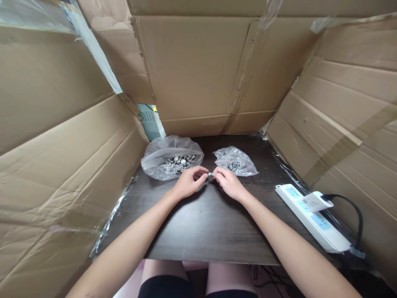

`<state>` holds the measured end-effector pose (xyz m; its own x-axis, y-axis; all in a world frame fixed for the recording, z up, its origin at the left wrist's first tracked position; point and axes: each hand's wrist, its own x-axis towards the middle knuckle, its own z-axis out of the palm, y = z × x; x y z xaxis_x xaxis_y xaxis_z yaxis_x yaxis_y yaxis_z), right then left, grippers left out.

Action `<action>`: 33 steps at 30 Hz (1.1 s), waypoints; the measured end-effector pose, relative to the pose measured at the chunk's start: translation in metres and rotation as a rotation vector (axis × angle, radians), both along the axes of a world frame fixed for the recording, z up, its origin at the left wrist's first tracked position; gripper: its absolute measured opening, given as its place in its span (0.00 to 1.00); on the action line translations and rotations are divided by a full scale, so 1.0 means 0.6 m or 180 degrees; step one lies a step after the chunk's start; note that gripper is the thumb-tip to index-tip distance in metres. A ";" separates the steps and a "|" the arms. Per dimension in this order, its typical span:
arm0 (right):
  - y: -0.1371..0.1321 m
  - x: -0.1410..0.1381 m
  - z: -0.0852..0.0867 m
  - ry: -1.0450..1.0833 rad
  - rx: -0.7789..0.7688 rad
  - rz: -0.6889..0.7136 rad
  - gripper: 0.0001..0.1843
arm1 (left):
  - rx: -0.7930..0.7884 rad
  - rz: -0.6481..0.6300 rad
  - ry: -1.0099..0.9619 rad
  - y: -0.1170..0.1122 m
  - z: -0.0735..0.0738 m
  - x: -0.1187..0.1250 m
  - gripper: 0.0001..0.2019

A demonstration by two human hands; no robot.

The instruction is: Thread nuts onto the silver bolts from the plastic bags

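Between my fingertips, above the middle of the dark table [198, 223], is a small shiny metal screw-like part [210, 174]. My left hand [191, 181] pinches it from the left, thumb and fingers closed toward its end. From the other side my right hand [228, 182] grips it with curled fingers. Its ends are hidden by the fingertips, so I cannot make out its full shape. Just behind my left hand lies an open clear plastic bag [158, 159] of metal bolts [183, 161]. Behind my right hand sits a smaller clear bag [245, 163] with metal screws [233, 166].
Cardboard walls [198, 66] enclose the table at the back and both sides. A white power strip [333, 240] lies along the right edge, holding a white plug adapter [314, 202] with a black cable [359, 211]. The table's front edge is close to my legs [166, 269].
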<state>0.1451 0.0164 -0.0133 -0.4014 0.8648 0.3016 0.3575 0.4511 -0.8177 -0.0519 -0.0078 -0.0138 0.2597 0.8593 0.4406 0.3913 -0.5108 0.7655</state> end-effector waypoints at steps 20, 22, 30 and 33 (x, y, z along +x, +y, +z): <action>-0.008 -0.006 -0.001 0.0103 0.0182 0.0046 0.10 | -0.0982 -0.0269 -0.0974 0.014 -0.012 0.001 0.20; -0.009 -0.005 0.001 0.0004 0.0188 0.0065 0.14 | -0.0973 -0.0270 -0.0955 0.014 -0.011 0.000 0.20; -0.010 -0.004 0.005 -0.0200 0.0215 0.0032 0.19 | -0.0920 -0.0326 -0.0915 0.012 -0.007 0.000 0.19; -0.011 -0.005 0.006 -0.0090 0.0146 0.0092 0.13 | -0.0926 -0.0249 -0.0860 0.013 -0.009 0.000 0.19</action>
<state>0.1418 0.0100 -0.0096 -0.4350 0.8382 0.3289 0.3664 0.4984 -0.7858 -0.0516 0.0002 -0.0193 0.2374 0.9404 0.2433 0.1246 -0.2779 0.9525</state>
